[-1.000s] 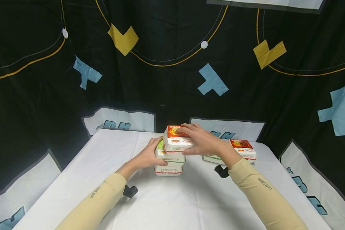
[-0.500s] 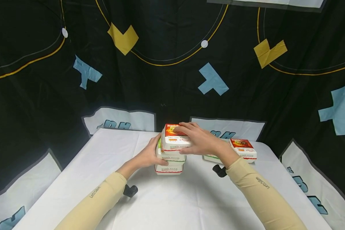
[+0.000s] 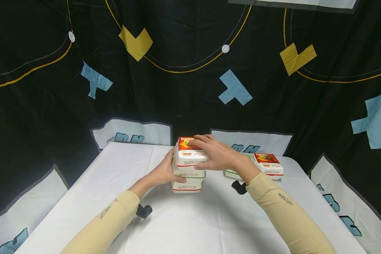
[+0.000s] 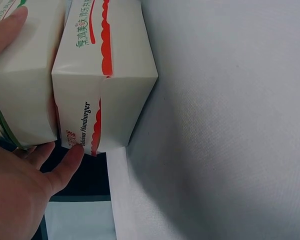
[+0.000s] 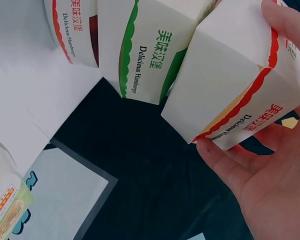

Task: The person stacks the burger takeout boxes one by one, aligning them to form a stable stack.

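Note:
Three paper hamburger boxes are stacked near the back of the table. My right hand [image 3: 220, 153] grips the red-topped upper box [image 3: 187, 157], its thumb at the front and fingers over the top and far side. That box sits slightly askew over the green-trimmed middle box [image 5: 150, 50]; whether its full weight rests there I cannot tell. Around the middle box's left side my left hand [image 3: 160, 173] holds on, thumb on the front face. One of its fingers touches the red-trimmed bottom box [image 4: 105, 60], which stands on the table. The middle box's top is hidden.
To the right stand another red-topped box [image 3: 267, 165] and, beside it, a green-trimmed box [image 3: 233, 174] partly behind my right forearm. White cloth covers the table [image 3: 190, 225]. A black curtain [image 3: 184, 98] hangs behind its back edge.
My right hand has shifted left with the red-topped box, which now lies more squarely over the stack. The left hand and lower boxes have hardly moved.

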`<state>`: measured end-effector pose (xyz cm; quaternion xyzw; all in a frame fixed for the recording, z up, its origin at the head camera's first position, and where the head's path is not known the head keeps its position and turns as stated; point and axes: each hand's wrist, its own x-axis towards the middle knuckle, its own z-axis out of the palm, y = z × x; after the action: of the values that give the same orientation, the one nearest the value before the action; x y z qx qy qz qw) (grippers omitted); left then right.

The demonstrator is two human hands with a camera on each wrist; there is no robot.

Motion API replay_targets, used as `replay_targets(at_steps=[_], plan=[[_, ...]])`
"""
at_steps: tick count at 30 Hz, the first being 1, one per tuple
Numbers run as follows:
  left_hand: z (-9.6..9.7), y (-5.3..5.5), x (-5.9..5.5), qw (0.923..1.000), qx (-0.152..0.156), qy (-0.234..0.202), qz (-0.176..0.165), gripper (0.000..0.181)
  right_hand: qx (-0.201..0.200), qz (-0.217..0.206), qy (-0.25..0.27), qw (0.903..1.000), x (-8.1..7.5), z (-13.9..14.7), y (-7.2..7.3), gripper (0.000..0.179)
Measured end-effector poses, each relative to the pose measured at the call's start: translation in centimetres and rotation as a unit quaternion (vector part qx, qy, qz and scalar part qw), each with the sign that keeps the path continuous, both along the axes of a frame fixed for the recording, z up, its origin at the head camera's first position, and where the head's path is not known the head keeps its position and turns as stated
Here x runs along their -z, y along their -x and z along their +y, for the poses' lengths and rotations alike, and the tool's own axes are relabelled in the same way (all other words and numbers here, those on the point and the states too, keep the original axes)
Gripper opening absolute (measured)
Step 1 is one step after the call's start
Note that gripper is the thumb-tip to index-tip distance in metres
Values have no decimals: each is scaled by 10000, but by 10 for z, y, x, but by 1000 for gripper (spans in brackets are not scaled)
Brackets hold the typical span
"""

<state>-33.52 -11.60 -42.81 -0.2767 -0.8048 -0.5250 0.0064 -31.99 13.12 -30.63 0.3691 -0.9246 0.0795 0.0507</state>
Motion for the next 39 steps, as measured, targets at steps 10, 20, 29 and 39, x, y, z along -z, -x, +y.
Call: replay_targets(at_steps=[10, 20, 29, 39], plan=[[2, 2, 1, 9996, 141, -97, 210, 121, 19, 50, -82, 10000, 1, -7, 2, 75], [3, -19, -23, 9994, 279, -140, 136, 111, -23, 80, -72, 9999, 2, -10, 0, 75], [2, -19, -22, 9990, 342, -207, 178, 107, -12, -4, -10, 10000, 2, -10, 0, 74], [2, -21, -20, 9989, 374, -258, 126, 110, 28, 5, 65, 10000, 5, -10, 1, 74]])
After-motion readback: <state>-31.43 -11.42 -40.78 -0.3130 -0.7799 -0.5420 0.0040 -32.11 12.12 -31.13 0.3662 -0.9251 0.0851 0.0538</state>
